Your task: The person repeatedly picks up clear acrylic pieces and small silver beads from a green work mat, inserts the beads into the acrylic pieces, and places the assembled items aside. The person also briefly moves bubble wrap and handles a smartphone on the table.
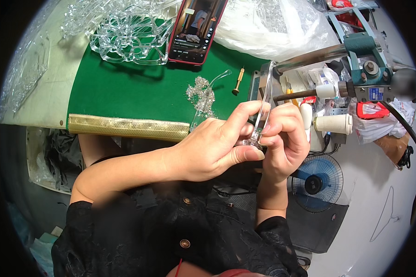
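Note:
Clear plastic eyeglasses [266, 94] are held in front of me, one long see-through strip standing up from my fingers. My left hand [217, 143] grips the lower part between thumb and fingers. From the other side, my right hand [285, 136] pinches the same piece close to the left thumb. Whatever small part sits between the fingertips is mostly hidden. Beyond my left hand, a heap of tiny silvery metal parts [201, 96] lies on the green mat [138, 92]. A loose clear temple arm [221, 77] lies across that heap, and a small brass screwdriver [238, 82] lies to its right.
Clear eyeglass frames [129, 39] are piled at the back left beside a propped phone [196, 32]. A white plastic bag [272, 23] bulges behind. A metal bench press [365, 64] juts in from the right. Gold textured trim [129, 127] edges the table; a fan [316, 182] stands below right.

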A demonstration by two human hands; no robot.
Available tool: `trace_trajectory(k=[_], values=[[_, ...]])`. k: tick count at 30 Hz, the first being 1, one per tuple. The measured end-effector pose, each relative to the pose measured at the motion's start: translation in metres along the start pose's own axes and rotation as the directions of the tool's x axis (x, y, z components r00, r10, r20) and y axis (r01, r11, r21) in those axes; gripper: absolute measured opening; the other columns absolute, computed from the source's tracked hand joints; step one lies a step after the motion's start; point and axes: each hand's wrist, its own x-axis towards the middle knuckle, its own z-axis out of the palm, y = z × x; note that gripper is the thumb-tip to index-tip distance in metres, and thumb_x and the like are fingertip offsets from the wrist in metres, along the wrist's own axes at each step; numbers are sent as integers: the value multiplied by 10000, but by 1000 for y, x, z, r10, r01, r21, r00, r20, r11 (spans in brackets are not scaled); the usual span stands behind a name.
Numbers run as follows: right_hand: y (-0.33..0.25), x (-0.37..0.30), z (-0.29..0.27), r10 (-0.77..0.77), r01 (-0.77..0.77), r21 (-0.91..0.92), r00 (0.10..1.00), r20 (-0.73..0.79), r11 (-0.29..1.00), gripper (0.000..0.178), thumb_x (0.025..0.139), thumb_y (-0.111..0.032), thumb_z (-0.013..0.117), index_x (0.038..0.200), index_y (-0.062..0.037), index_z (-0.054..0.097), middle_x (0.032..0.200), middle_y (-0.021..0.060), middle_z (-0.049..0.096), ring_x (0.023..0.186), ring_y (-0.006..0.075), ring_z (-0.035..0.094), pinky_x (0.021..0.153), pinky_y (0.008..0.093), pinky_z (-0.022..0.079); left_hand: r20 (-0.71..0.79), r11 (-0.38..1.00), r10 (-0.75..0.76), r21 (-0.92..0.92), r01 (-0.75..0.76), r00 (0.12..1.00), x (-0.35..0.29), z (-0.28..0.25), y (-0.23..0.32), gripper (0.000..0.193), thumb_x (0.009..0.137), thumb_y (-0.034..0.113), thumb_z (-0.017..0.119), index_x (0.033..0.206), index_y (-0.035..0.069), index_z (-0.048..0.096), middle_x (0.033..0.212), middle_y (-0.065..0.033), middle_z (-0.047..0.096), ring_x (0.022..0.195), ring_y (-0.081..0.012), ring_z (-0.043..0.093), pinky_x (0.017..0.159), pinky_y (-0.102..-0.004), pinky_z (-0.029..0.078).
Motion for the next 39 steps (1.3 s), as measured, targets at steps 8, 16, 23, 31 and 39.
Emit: trace_trajectory(k=[8,16,23,31,39], values=[[0,2,-2,109,-102,214,994,-18,971,144,687,-14,742,776,-9,629,786,61,554,727,146,519,672,246,418,10,993,47,106,-48,999,1,-1,-1,815,880,565,525,1396,21,207,994,-136,665,880,-260,677,785,-337,507],[-2,8,-11,37,-39,26,996,80,999,165,631,11,742,745,-15,626,789,57,546,734,136,506,660,241,404,34,999,32,30,-33,999,1,0,0,821,875,574,515,1398,25,202,932,-98,657,833,-208,672,756,-311,511],[1,-3,-5,195,-189,100,979,-52,977,251,653,-101,778,816,-10,611,861,52,551,796,143,495,716,249,388,-32,997,50,65,-47,998,4,1,0,764,905,465,571,1415,43,189,880,-67,613,774,-175,655,711,-281,500],[8,-13,-16,317,-273,326,944,-89,905,251,817,-177,715,948,28,655,891,42,527,847,136,487,793,254,388,-53,836,360,461,-297,932,43,7,-3,628,876,335,640,1320,-4,353,1239,-200,536,1130,-371,564,905,-401,482],[29,-4,-83,186,-162,155,971,-151,975,196,867,-137,657,958,36,643,954,57,574,884,134,516,838,268,396,100,495,337,827,-266,936,88,25,-15,225,875,270,601,842,54,546,685,-90,606,645,-283,636,549,-390,500]])
